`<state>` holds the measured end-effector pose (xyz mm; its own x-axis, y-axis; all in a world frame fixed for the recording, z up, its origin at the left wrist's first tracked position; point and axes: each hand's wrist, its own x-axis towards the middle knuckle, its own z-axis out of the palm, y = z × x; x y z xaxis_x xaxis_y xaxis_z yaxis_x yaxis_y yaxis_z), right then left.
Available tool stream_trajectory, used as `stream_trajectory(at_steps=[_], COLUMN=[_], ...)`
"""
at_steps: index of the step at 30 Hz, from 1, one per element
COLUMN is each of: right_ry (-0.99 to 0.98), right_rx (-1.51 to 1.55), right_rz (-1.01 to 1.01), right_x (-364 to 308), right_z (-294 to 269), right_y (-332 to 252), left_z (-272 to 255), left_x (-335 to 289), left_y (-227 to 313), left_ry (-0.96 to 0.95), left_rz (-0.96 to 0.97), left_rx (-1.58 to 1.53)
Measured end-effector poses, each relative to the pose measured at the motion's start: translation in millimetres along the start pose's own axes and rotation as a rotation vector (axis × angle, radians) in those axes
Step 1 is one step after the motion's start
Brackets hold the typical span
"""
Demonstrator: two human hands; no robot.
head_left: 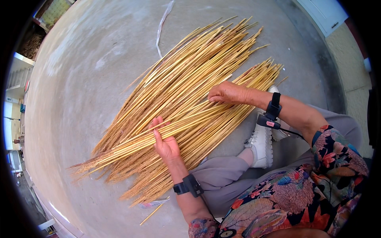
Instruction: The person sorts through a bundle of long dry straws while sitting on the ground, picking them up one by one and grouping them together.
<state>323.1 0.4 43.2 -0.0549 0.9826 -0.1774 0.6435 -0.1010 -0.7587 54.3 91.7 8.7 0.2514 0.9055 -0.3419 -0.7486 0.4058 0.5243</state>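
**Two hands over stalks on a grey floor**

Dry stalks [194, 59] lie in two heaps mid-floor, their cut ends toward 1 and 2 o'clock, their bushy tips toward 7 and 8. The floor [91, 107] is smooth grey concrete with pale smears; a light blue door [323, 16] stands at 2 o'clock, steps [18, 77] between 9 and 10. A white strip [160, 31] lies near 12.

The left hand [167, 147], toward 7 o'clock, has its grip around one bunch [133, 146], thumb across the front, fingers partly hidden behind. The right hand [228, 93], at 2 o'clock, touches the stalks with its fingers curled in; whether they pinch any, I cannot tell. The room beyond 9 o'clock is small and warped, and the rim is cut off in black.

Countable are two heaps, one held bunch, two black wristbands [188, 185], two white shoes [260, 148] toward 4 o'clock, the nearer heap and right arm partly covering one, and one loose stalk [154, 213] toward 7. Single stalks in the heaps overlap too closely to count.
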Motion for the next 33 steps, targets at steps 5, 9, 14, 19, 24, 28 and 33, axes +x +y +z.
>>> stream_trajectory(at_steps=[5, 9, 14, 19, 24, 28, 33], right_ry=[-0.098, -0.094, -0.096, -0.131, -0.172, -0.246, -0.287], right_rx=[-0.007, 0.018, 0.016, 0.01, 0.109, 0.22, 0.256], right_rz=[-0.031, -0.018, 0.037, 0.007, 0.015, 0.059, 0.084], right_x=[18, 18, 20, 19, 18, 20, 20], right_z=[28, 39, 35, 30, 34, 28, 24], right_y=[-23, -23, -34, -44, -45, -46, -44], left_z=[2, 7, -1, 9, 5, 8, 14], left_x=[-3, -4, -2, -4, -6, -7, -9], left_y=[-1, -3, -1, -5, -3, -4, -3], left_ry=[-0.057, -0.039, -0.043, -0.015, -0.076, -0.071, -0.117], left_rz=[-0.011, -0.028, -0.051, -0.068, -0.089, -0.099, -0.101], left_rx=[-0.016, -0.024, -0.057, -0.064, -0.094, -0.08, -0.095])
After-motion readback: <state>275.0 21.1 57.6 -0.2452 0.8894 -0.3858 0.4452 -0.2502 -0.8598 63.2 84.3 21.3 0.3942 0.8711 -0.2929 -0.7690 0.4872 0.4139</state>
